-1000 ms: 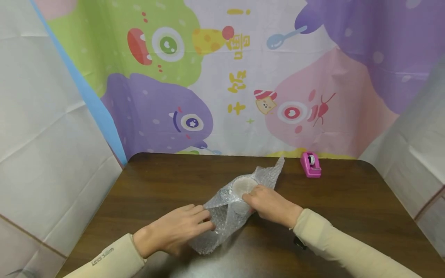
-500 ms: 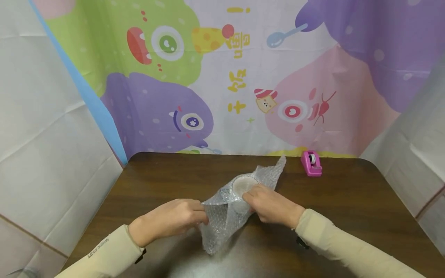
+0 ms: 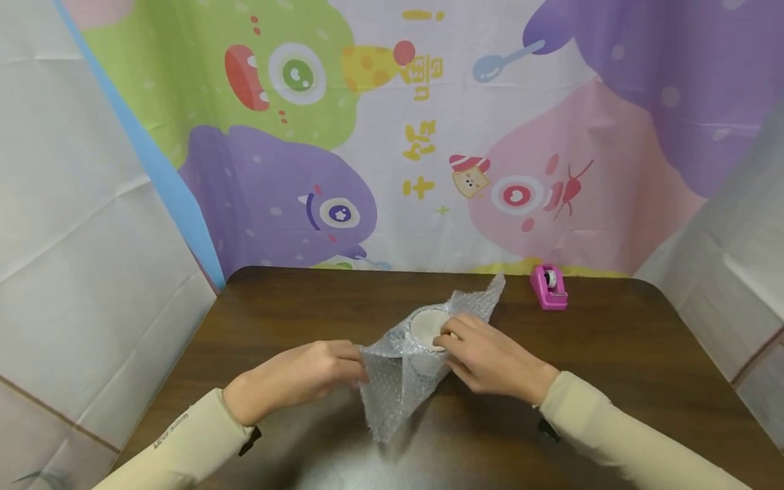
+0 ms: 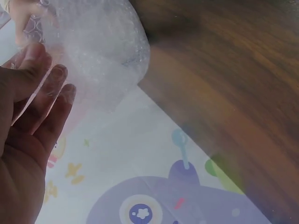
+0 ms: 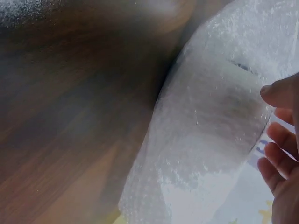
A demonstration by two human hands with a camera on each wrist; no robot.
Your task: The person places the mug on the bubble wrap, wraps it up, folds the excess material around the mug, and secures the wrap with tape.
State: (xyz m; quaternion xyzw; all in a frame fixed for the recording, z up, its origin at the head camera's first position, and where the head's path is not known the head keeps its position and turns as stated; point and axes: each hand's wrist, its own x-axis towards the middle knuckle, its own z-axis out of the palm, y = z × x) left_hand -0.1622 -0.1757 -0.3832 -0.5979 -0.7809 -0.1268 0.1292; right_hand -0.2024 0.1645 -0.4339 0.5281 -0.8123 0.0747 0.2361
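A sheet of bubble wrap (image 3: 386,401) lies round a white, round-topped object (image 3: 427,328) in the middle of the table. Through the film, the right wrist view shows a cylindrical body (image 5: 219,102), its kind hidden. With thumb and fingers, my left hand (image 3: 315,374) pinches the near left edge of the sheet, which hangs as a raised flap. The clear film overlaps those fingertips (image 4: 57,73) in the left wrist view. My right hand (image 3: 490,357) is at the object's right rim, thumb (image 5: 275,92) apart from the loosely bent fingers.
A pink tape dispenser (image 3: 548,288) stands at the table's back right. Behind the brown wooden table (image 3: 275,299) hangs a cartoon-printed curtain (image 3: 392,231). The far corner of the bubble wrap points toward the dispenser.
My left hand has taken the wrap's near left edge and lifted it, drawing the flap upright. The right hand has loosened at the rim and shifted slightly right.
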